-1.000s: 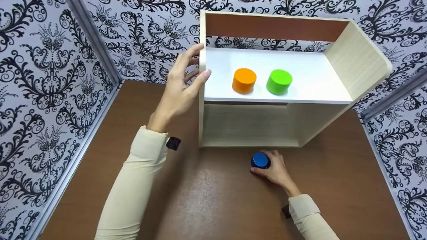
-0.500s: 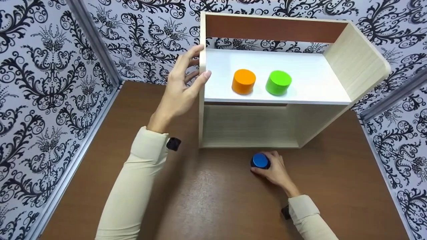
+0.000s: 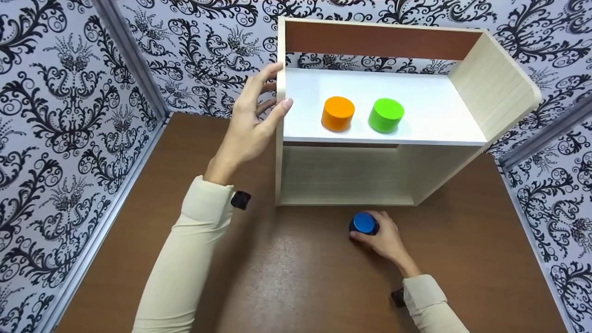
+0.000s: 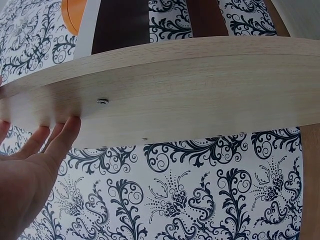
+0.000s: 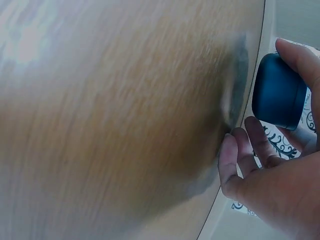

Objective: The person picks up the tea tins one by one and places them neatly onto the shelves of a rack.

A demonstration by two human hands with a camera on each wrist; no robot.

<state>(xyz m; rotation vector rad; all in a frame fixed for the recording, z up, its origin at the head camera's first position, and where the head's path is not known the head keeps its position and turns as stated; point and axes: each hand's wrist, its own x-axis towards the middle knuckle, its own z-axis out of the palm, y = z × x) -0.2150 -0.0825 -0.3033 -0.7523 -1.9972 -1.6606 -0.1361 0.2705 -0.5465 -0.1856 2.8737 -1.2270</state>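
My right hand [image 3: 386, 237] holds a small blue cylinder [image 3: 364, 223], thumb on one side and fingers on the other, just in front of a light wooden shelf unit [image 3: 497, 90]. In the right wrist view the blue cylinder [image 5: 278, 92] has a smooth side and rounded edge. My left hand [image 3: 249, 122] grips the left side panel of the unit, the thumb on its front edge. The left wrist view has the fingertips [image 4: 70, 127] against the panel's outer face. An orange cylinder [image 3: 338, 114] and a green cylinder [image 3: 386, 115] stand apart on the white shelf.
The unit stands on a brown table [image 3: 277, 277]. Below the white shelf [image 3: 416, 92] is an open lower compartment [image 3: 342, 171]. Black-and-white patterned walls [image 3: 69, 115] enclose the back and both sides, with metal strips at their corners.
My right hand has shifted very slightly to the right with the blue cylinder. The left hand keeps its place on the side panel, and the orange and green cylinders stay put.
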